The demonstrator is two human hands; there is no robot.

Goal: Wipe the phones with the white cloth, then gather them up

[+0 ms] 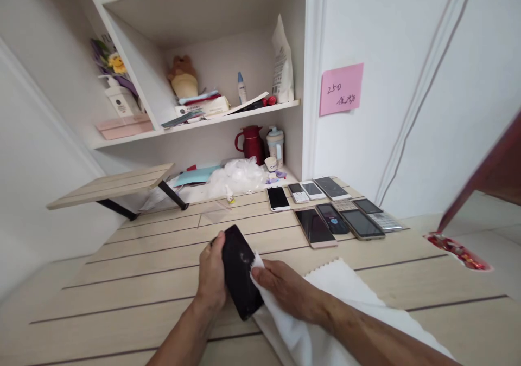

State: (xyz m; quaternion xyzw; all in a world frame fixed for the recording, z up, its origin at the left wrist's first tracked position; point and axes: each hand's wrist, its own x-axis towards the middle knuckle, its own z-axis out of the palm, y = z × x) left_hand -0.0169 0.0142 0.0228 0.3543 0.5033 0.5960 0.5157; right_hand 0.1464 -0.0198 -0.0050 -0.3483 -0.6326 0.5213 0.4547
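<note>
A black smartphone (241,279) is held tilted above the table, its dark glossy face toward me with a few smudges on it. Wrapped round its left edge is my left hand (211,271), thumb along the side. My right hand (285,289) is closed on a white cloth (342,290) with a zigzag edge, pressing a fold of it against the phone's right edge. The rest of the cloth spreads under my right forearm onto the table. The fingers behind the phone are hidden.
Several phones lie at the table's back right, among them a gold-edged smartphone (315,228) and a white one (278,198). A small raised stand (118,184) is at the back left. Shelves hold a red jug (252,143) and crumpled plastic (238,176).
</note>
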